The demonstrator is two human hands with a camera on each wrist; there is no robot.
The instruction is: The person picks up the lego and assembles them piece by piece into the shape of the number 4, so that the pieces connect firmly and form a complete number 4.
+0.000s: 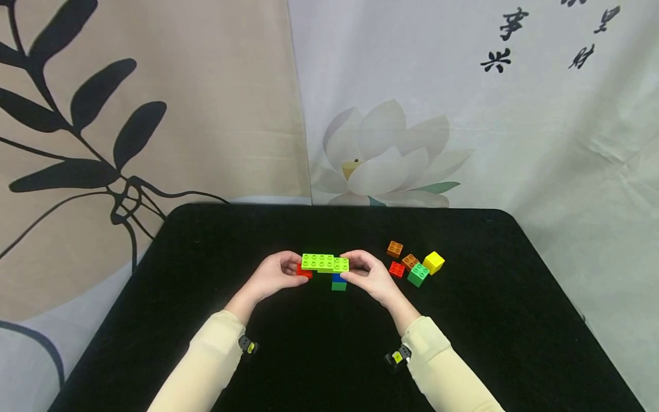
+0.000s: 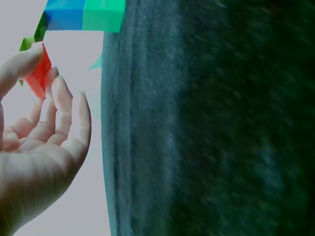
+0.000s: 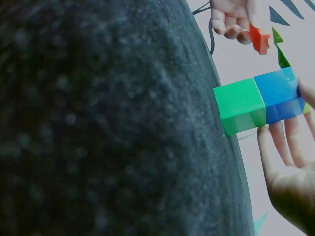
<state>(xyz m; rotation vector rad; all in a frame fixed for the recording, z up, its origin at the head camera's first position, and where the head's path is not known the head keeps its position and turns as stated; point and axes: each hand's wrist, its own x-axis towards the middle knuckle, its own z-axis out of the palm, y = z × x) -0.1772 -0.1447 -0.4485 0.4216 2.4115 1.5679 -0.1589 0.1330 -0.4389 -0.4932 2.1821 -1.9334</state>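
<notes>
Held up over the black table is a structure of toy building bricks. Across its top run lime-green bricks (image 1: 317, 261), studs upward. Under their right end come a blue brick (image 3: 279, 91) and, below it, a green brick (image 3: 241, 105). My left hand (image 1: 278, 271) pinches a red brick (image 2: 39, 76) between thumb and fingers, close under the left end of the lime bricks. With thumb and fingers, my right hand (image 1: 372, 278) grips the right end of the structure, at the lime and blue bricks. The right fingertips are partly hidden behind the blue brick.
To the right of my right hand lie loose bricks on the black table (image 1: 494, 320): two orange bricks (image 1: 394, 248), a red brick (image 1: 397, 269), a green brick (image 1: 418, 275) and a yellow brick (image 1: 434, 262). A printed cloth (image 1: 247, 103) hangs behind the table.
</notes>
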